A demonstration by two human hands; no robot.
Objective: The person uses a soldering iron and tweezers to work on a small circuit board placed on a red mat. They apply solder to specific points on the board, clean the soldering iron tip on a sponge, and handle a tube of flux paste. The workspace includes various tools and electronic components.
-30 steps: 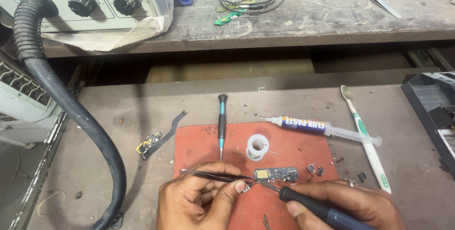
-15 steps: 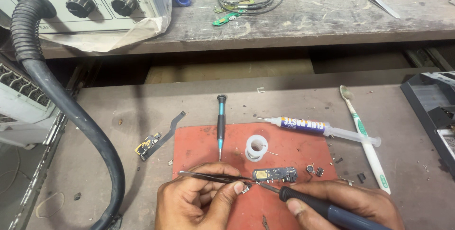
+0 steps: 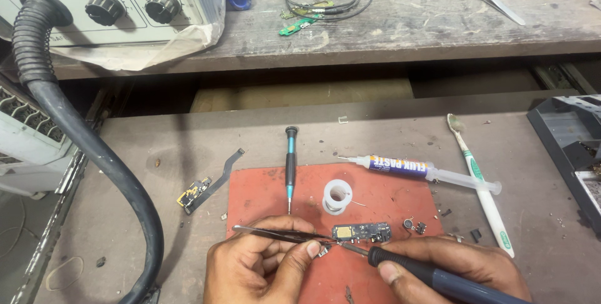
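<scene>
On the red mat [image 3: 263, 197], two hands work at a small circuit board [image 3: 362, 233].
Left hand [image 3: 263, 266] pinches tweezers [image 3: 282, 234] beside the board; right hand [image 3: 451, 266] grips a soldering iron [image 3: 432, 276] just below it.

Under the left hand [image 3: 260, 266] lies a red-orange mat [image 3: 382, 200]. The tweezers [image 3: 275, 234] it holds are dark grey. Between both hands sits a black board [image 3: 362, 232] with a gold patch. The right hand [image 3: 457, 269] holds a dark blue iron [image 3: 438, 277]. Beyond it lies a white-and-green toothbrush [image 3: 482, 185].

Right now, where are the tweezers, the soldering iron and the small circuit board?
tweezers [image 3: 275, 234], head view, on the middle of the dark arms.
soldering iron [image 3: 432, 276], head view, on the dark handle.
small circuit board [image 3: 362, 232], head view, on its centre.
</scene>
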